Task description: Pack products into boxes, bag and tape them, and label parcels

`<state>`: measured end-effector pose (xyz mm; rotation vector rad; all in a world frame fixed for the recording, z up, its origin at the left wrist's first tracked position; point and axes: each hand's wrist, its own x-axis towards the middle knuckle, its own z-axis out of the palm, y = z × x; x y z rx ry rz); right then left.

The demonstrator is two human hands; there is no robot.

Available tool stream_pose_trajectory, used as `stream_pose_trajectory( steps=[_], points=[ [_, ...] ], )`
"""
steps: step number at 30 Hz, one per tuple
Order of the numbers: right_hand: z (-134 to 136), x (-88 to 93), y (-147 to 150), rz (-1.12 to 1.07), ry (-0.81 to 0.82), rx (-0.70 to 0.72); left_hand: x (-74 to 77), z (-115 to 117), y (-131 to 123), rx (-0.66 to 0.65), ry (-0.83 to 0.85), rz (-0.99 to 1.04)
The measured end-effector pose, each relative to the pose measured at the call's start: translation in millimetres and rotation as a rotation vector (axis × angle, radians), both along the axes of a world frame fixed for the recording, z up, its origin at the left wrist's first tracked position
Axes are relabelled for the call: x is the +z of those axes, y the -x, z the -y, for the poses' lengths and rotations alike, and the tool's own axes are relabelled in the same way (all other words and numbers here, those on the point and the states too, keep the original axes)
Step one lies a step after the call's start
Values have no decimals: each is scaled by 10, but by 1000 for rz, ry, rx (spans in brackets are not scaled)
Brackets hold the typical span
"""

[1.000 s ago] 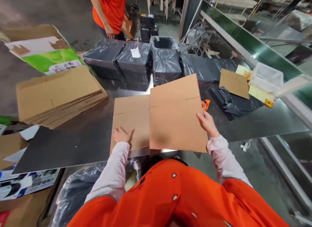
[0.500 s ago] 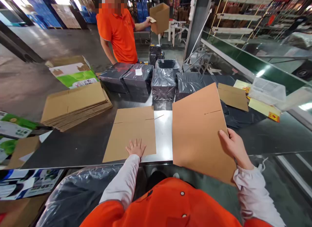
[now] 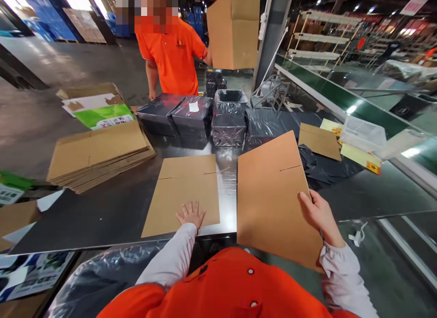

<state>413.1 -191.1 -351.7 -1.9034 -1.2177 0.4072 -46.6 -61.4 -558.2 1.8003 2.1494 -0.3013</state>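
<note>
Flat on the dark table, a brown cardboard sheet (image 3: 184, 186) with slit lines lies under my left hand (image 3: 191, 216), whose fingers are spread and pressed on its near part. My right hand (image 3: 316, 211) grips the right edge of a second cardboard sheet (image 3: 269, 199), thumb on its face and fingers behind. That sheet is tilted up, its lower corner hanging past the table's near edge. A strip of shiny tabletop shows between the two sheets.
A stack of flat cardboard (image 3: 99, 149) lies at left. Several black-wrapped boxes (image 3: 228, 129) line the far side. A white plastic basket (image 3: 363, 131) sits at right. Across the table a person in orange (image 3: 174, 53) holds an open cardboard box (image 3: 234, 33).
The co-worker's box has come nearer and turned upright. My view has tilted up slightly; my hands keep the same places on the two sheets.
</note>
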Motion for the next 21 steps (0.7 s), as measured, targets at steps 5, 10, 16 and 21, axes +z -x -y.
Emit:
stream_pose_trajectory(
  steps=[5,10,16,21],
  points=[
    [-78,-84,258,-88,66,44,26,4,-5,-10,39,15],
    [-120,-87,404,-100,72,71,11,25,-29,-23,39,25],
    [-33,28,509,-114,94,33,25,38,-64,-13,23,83],
    [55,-12,497,-163,83,22,87,32,-64,-17,58,91]
  ],
)
